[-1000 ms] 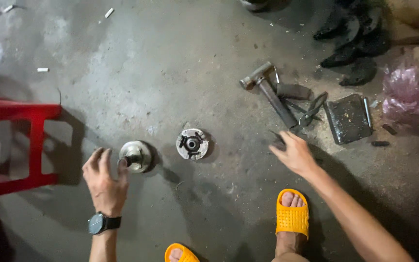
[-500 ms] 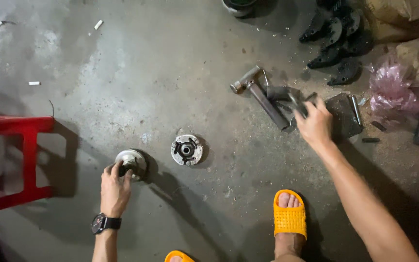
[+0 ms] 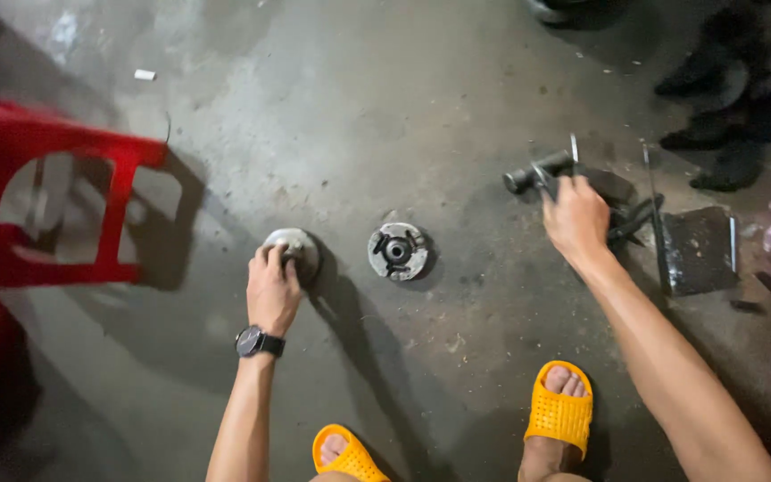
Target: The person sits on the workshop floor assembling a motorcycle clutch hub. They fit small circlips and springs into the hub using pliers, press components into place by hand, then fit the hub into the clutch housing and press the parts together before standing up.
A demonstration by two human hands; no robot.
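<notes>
Grey concrete floor (image 3: 385, 116), stained and gritty, carries everything here; only the head view to go on.

Head view: left hand (image 3: 271, 287), watch on the wrist, is closed over the near edge of a round metal hub part (image 3: 294, 248), fingers curled on its rim, the part resting on the floor. Just to its right, apart from both hands, lies a second round hub plate (image 3: 397, 251) with a dark centre bore, untouched. Right hand (image 3: 576, 219) reaches well out to the tool pile and wraps the handle of a hammer (image 3: 537, 172); its head shows past the knuckles, the grip looks closed but the hammer may not be lifted yet. Flat dark metal plate (image 3: 702, 250) sits just beyond. Red plastic stool (image 3: 55, 192) stands left; orange slippers (image 3: 559, 412) below.

Judgement: the step in hand is steadying the hub part while fetching the hammer. Next calls for bringing the hammer across to the left hand, clear of the middle plate.
</notes>
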